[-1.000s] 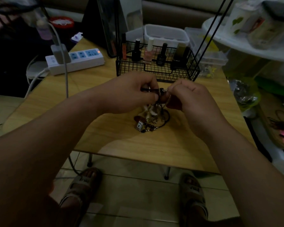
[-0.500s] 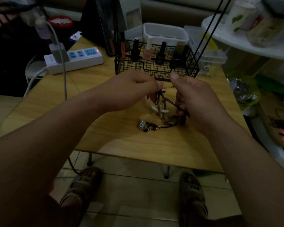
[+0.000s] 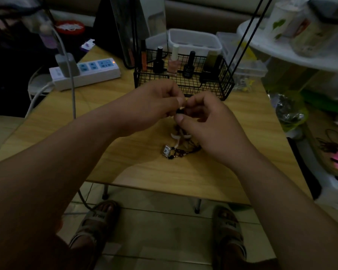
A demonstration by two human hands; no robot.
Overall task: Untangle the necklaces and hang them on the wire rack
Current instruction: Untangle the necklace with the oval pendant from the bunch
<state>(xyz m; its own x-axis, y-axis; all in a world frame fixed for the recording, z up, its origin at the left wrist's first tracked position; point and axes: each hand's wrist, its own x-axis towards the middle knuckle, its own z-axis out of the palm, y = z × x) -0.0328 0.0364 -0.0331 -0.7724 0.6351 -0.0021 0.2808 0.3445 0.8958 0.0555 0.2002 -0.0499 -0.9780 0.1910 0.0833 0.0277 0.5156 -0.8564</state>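
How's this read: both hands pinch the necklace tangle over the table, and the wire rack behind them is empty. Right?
Not empty. The head view shows the wire rack holding nail polish bottles. The rest is right: the left hand and right hand pinch the necklace tangle over the table.

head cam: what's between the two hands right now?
Head view: the top of the necklace tangle, pinched by the left hand and the right hand. The rest trails down to the table.
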